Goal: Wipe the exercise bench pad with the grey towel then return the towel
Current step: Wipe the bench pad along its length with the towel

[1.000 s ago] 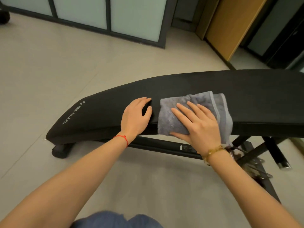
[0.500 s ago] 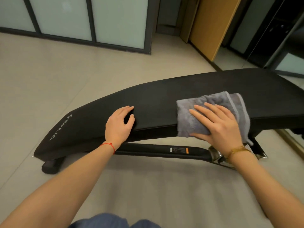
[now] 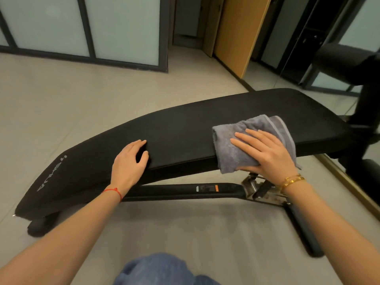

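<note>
We press the grey towel (image 3: 248,140) flat under our right hand (image 3: 267,153), fingers straight, thumb beneath its near edge on the bench pad (image 3: 185,130). Our left hand (image 3: 129,161) rests released on the pad.

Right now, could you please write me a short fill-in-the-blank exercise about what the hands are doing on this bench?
1. The right hand presses the ____ towel onto the bench pad.
2. The left hand rests on the pad's near ____.
3. The left wrist wears a ____ string.

Missing words: grey; edge; red
</note>
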{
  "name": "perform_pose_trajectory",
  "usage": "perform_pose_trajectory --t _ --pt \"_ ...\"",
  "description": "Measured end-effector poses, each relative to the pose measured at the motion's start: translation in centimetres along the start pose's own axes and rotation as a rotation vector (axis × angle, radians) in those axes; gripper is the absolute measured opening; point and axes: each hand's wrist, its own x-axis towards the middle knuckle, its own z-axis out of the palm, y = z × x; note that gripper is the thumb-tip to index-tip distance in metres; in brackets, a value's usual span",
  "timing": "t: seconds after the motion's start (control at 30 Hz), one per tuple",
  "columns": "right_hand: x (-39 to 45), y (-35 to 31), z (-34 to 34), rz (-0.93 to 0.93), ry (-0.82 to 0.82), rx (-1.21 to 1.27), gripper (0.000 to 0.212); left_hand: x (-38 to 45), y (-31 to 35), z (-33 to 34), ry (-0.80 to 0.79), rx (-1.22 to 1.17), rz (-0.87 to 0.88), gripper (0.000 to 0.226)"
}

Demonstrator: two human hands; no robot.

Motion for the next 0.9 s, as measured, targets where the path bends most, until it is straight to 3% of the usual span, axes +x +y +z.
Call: perform_pose_trajectory --t 0.17,0.3,0.43,0.63,0.9 --pt "0.0 -1.2 0.4 0.127 0.041 -0.036 0.066 0.1 3.5 0.3 -0.046 0.057 0.061 0.051" --pt "1.7 -3.9 1.9 0.047 0.059 0.001 0.063 1.6 8.9 2.5 -0.098 0.035 0.143 0.052" --pt "0.2 -0.3 0.9 -0.078 -0.002 -0.003 0.063 2.8 13.1 4.4 -0.133 0.008 0.159 0.053" --pt "-5.9 9.2 -2.8 0.185 -0.048 -0.014 0.072 3.3 18.0 6.6 -0.17 0.016 0.229 0.055" --pt "-3.9 4.9 -1.2 0.192 0.059 -0.064 0.07 3.2 18.5 7.7 -0.132 0.013 0.219 0.054"
